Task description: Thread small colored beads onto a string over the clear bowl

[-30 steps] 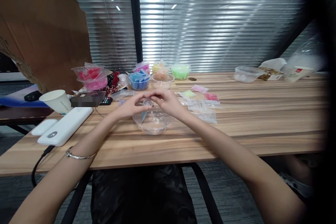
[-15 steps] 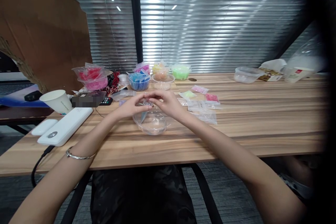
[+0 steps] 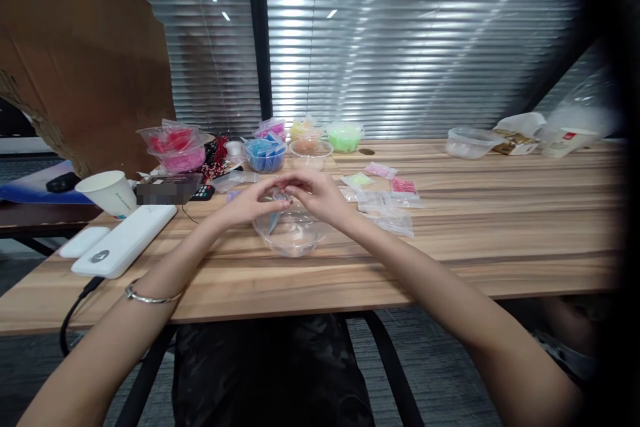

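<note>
Both my hands meet above a clear plastic bowl (image 3: 295, 240) near the middle of the table. My left hand (image 3: 255, 201) pinches a small clear bag (image 3: 274, 221) with a bluish tint, which hangs over the bowl's left side. From the right, my right hand (image 3: 315, 197) touches the top of the same bag, its fingers bent and closed together. The bag's upper end is partly hidden by my fingers. To the right of my hands lie small bags, one pale green (image 3: 357, 179), one pink (image 3: 381, 170) and one red (image 3: 404, 186), beside clear bags (image 3: 390, 217).
Bowls of blue (image 3: 265, 155), green (image 3: 345, 138) and pink (image 3: 183, 159) packets stand at the back. On the left are a paper cup (image 3: 107, 192) and a white power bank (image 3: 125, 243) with a cable. A clear tub (image 3: 469, 144) sits back right.
</note>
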A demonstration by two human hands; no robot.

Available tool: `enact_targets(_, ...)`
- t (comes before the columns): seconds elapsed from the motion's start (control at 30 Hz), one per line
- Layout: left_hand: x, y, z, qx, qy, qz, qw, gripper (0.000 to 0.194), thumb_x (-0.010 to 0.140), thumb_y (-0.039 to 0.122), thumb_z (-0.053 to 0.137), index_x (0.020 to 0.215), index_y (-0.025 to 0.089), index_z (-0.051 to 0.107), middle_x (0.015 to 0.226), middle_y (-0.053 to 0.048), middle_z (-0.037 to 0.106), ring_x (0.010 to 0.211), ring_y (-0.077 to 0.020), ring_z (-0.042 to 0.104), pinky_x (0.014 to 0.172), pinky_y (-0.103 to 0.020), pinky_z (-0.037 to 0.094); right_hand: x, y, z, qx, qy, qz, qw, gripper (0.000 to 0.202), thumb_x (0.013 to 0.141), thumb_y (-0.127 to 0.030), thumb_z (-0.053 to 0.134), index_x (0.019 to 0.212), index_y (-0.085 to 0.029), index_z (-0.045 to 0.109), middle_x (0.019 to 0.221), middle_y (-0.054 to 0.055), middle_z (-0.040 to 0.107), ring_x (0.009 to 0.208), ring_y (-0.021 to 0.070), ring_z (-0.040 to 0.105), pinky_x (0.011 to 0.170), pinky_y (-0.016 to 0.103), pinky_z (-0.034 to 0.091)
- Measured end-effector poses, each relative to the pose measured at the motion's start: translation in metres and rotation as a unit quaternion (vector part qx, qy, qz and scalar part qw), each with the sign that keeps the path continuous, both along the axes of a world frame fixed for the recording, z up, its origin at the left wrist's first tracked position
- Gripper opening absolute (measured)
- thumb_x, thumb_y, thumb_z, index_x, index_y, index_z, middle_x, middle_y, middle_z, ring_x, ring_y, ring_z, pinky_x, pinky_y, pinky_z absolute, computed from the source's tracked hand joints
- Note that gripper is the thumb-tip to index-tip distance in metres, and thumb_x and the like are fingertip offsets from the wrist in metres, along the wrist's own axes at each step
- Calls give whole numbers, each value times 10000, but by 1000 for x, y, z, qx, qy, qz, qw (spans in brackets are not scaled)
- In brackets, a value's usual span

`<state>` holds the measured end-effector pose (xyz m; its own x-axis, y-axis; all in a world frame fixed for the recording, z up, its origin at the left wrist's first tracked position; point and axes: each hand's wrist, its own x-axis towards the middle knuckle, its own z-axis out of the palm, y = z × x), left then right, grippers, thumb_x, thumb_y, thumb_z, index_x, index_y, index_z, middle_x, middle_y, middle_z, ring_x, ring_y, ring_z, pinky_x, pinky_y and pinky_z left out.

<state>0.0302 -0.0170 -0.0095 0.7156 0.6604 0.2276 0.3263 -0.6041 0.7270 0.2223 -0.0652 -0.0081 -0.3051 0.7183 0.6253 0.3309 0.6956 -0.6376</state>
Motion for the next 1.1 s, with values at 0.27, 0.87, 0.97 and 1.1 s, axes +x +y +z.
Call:
enact_targets(0.27,-2,4,-4,10,10,8,1000,585,802,507,629,1295,221,500,1333,-95,540,1211,-283,510,1037,-436,401,0,-2,1,-11,12,16,1000,220,908,-193,527,1070,-211,675,1064,53,698,968,182,643,870,342,500)
enact_targets(0.87,-1,0,-1,8,8,5,1000,551,818,492,615,1273,200,508,1305,-102,555,1196,-270,519,1034,-432,396,-1,-3,2,-3,8,16,1000,234,901,-191,539,1090,-222,674,1081,55,694,979,189,643,885,362,508)
enact_targets(0.97,0,-1,0,7,10,10,1000,574,809,497,627,1277,187,507,1309,-106,554,1193,-270,524,1032,-423,402,0,-2,3,31,-6,19,999,257,904,-137,505,1083,-218,671,1085,60,677,1006,185,622,915,365,493)
enact_targets(1.1,0,-4,3,17,19,6,1000,589,815,507,617,1300,192,503,1332,-106,548,1200,-281,528,1023,-415,415,1,-2,4,40,-26,26,999,274,894,-135,521,1118,-235,644,1142,72,613,1035,190,588,904,366,495)
